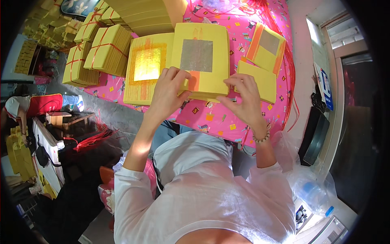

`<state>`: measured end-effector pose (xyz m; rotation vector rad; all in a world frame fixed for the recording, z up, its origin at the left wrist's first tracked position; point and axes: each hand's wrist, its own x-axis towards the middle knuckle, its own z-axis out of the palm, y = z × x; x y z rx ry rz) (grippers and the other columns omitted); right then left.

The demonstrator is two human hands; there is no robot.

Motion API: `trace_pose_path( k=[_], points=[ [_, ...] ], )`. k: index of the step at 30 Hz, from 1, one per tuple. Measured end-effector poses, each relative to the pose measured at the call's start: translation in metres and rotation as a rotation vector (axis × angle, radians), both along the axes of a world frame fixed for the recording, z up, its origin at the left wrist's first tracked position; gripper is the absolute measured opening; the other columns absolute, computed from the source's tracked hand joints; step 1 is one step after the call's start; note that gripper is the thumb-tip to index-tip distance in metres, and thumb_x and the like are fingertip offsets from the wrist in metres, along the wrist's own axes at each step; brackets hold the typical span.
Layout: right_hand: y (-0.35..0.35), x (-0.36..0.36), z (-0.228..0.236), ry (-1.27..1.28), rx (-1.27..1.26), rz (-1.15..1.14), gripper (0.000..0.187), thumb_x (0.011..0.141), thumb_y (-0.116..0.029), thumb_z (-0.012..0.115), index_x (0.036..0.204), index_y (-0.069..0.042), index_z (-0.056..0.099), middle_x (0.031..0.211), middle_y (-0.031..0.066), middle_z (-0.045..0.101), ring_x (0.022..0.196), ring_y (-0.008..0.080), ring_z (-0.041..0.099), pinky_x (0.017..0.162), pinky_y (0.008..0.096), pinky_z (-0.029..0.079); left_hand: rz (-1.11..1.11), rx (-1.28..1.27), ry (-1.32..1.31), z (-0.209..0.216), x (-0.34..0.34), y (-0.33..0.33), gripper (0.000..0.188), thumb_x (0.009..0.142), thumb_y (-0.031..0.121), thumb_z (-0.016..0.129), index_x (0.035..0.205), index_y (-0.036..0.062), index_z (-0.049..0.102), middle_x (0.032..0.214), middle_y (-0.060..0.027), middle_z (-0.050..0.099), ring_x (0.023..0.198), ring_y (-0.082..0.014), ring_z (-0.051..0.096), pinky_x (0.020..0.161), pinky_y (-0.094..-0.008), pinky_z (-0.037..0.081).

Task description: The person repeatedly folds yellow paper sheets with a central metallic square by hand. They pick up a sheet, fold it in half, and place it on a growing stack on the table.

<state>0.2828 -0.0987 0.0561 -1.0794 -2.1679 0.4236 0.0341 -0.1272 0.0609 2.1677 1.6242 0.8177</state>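
A thick stack of yellow paper (221, 53), its top sheet bearing a grey-silver square and an orange strip, lies in front of me. At its near left corner, my left hand (171, 86) is closed, with the fingers over the top and the thumb at the near edge. My right hand (245, 94), a beaded bracelet on its wrist, pinches the near right corner with curled fingers and the thumb below. Left of this, another yellow stack (148, 67) shows a shiny gold square. To the right lie a smaller yellow sheet with a grey square (268, 42) and a plain yellow stack (260, 83).
Yellow bundles (106, 51) tied with red string stand at the left of the pink patterned table cover (203, 116). Red strings (289, 77) hang along its right edge. A plastic bottle (313, 195) is at lower right. Another person (20, 107) is at far left.
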Motion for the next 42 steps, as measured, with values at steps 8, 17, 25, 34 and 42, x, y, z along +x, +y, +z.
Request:
trace_pose_path(
  k=[8, 17, 25, 34, 42],
  points=[
    [0.014, -0.015, -0.003, -0.047, -0.005, 0.088, 0.024, 0.069, -0.022, 0.080, 0.086, -0.010, 0.069, 0.092, 0.0022, 0.060, 0.092, 0.0224, 0.055, 0.078, 0.0360, 0.047, -0.019, -0.015, -0.041, 0.001, -0.005, 0.000, 0.036, 0.067, 0.006, 0.077, 0.099, 0.0086, 0.061, 0.100, -0.0075, 0.058, 0.097, -0.0308, 0.052, 0.085, -0.0393, 0.045],
    [0.020, -0.016, -0.002, 0.079, -0.221, 0.094, 0.015, 0.073, -0.020, 0.078, 0.077, -0.008, 0.071, 0.086, 0.0024, 0.061, 0.084, 0.0213, 0.054, 0.072, 0.0343, 0.046, -0.024, -0.089, -0.068, 0.003, -0.011, 0.004, 0.035, 0.067, 0.013, 0.080, 0.097, 0.0080, 0.062, 0.099, -0.0065, 0.060, 0.097, -0.0298, 0.053, 0.084, -0.0386, 0.044],
    [0.023, -0.014, -0.010, 0.098, -0.150, 0.089, 0.013, 0.075, -0.014, 0.077, 0.078, -0.005, 0.069, 0.081, 0.0047, 0.061, 0.082, 0.0219, 0.056, 0.069, 0.0333, 0.046, -0.060, -0.042, -0.078, 0.003, -0.008, 0.009, 0.033, 0.069, 0.019, 0.079, 0.096, 0.0078, 0.064, 0.096, -0.0071, 0.061, 0.096, -0.0301, 0.055, 0.085, -0.0390, 0.044],
    [-0.046, -0.016, 0.023, 0.150, 0.208, -0.203, 0.029, 0.080, -0.018, 0.072, 0.107, -0.009, 0.067, 0.117, 0.0169, 0.054, 0.110, 0.0332, 0.053, 0.095, 0.0412, 0.043, -0.015, -0.095, -0.015, 0.009, -0.001, 0.008, 0.030, 0.068, 0.015, 0.080, 0.094, 0.0078, 0.067, 0.095, -0.0078, 0.060, 0.095, -0.0280, 0.056, 0.083, -0.0372, 0.045],
    [-0.068, 0.089, -0.053, 0.079, -0.006, -0.731, 0.014, 0.088, -0.015, 0.065, 0.081, -0.004, 0.061, 0.065, 0.0122, 0.059, 0.060, 0.0267, 0.060, 0.054, 0.0350, 0.045, -0.022, -0.115, -0.037, 0.012, 0.005, 0.011, 0.029, 0.066, 0.011, 0.080, 0.091, 0.0077, 0.067, 0.093, -0.0070, 0.058, 0.091, -0.0276, 0.054, 0.082, -0.0373, 0.045]
  ],
)
